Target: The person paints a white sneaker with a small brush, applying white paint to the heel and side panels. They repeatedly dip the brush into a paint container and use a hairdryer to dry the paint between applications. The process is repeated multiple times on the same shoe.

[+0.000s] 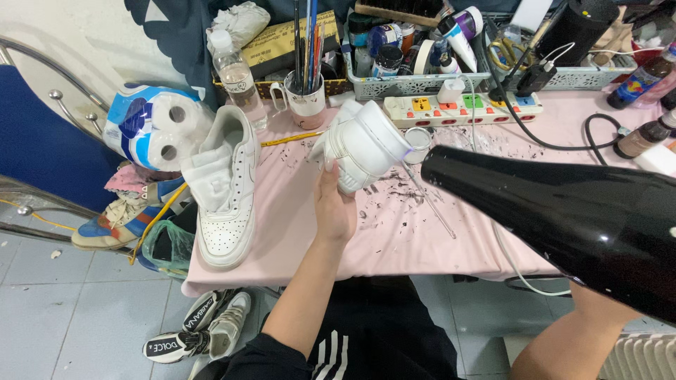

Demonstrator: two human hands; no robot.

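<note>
Head view looks down on your left hand [334, 211], whose grip is closed around a white sneaker [360, 144], holding it lifted above the worktop [394, 232] with fingers wrapped under its heel end. Your right hand is hidden behind the black hair dryer [563, 211] that fills the right side, so you cannot tell how its grip sits; only the forearm shows below the dryer's body. The dryer's nozzle points at the held sneaker, just beside it. A second white sneaker [227, 186] lies flat on the pink worktop to the left, well apart from your hand. Dark flecks scatter over the cloth near the sneaker you hold. Behind stand a mug of brushes [307, 91], a plastic bottle [236, 74] and a power strip [465, 107].
</note>
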